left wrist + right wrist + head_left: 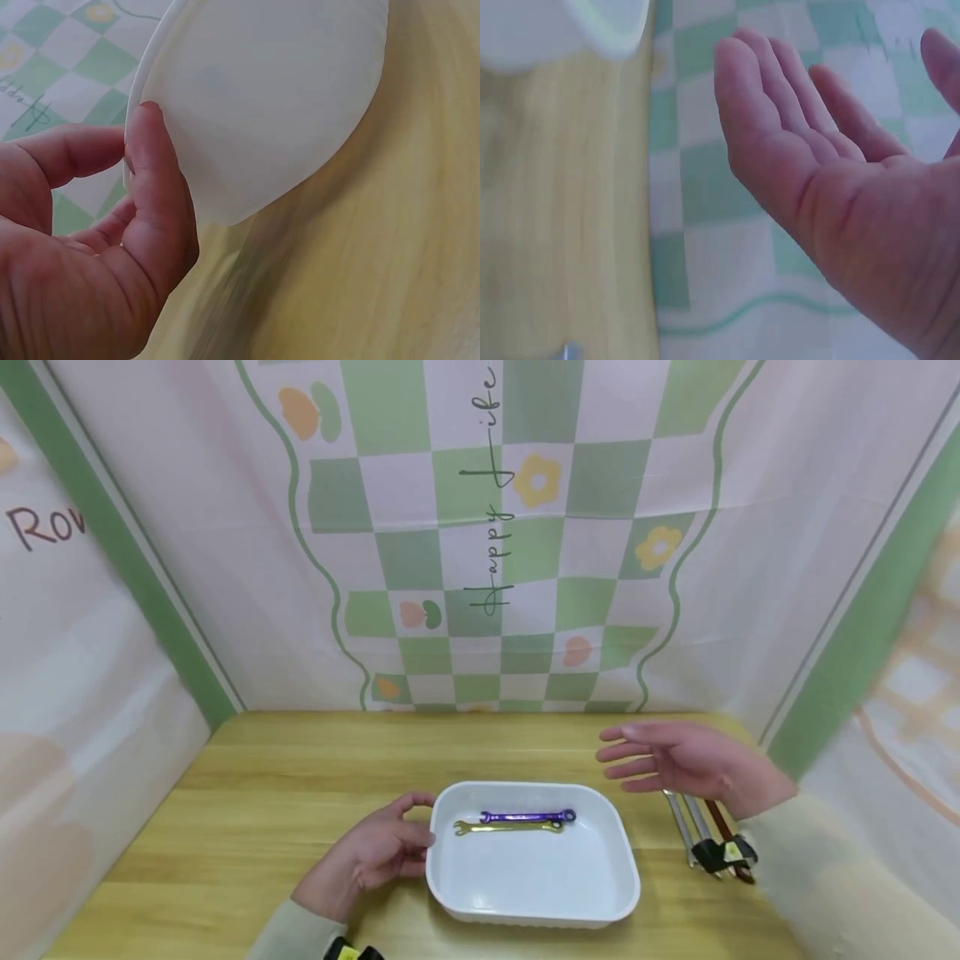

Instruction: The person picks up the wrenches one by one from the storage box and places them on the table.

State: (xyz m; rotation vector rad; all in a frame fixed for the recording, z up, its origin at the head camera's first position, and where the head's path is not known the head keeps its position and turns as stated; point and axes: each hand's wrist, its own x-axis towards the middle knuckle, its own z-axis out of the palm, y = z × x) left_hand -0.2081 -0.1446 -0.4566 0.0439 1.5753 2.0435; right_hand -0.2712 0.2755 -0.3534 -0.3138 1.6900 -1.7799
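A white tray (534, 885) with rounded corners stands on the table. Inside it, towards the back, a purple wrench (525, 817) and a gold wrench (510, 827) lie side by side. My left hand (386, 843) is at the tray's left end, its thumb and fingers gripping the rim; the left wrist view shows the thumb (152, 161) against the wall. To the right of the tray my right hand (671, 758) is raised in the air, fingers extended and slightly bent, holding nothing.
Under my right forearm lie several wrench-like tools (678, 827), silver and reddish brown, partly hidden by the wrist strap. The wooden table (300, 760) meets a green-and-white checked curtain (480, 652) behind, with fabric walls at both sides.
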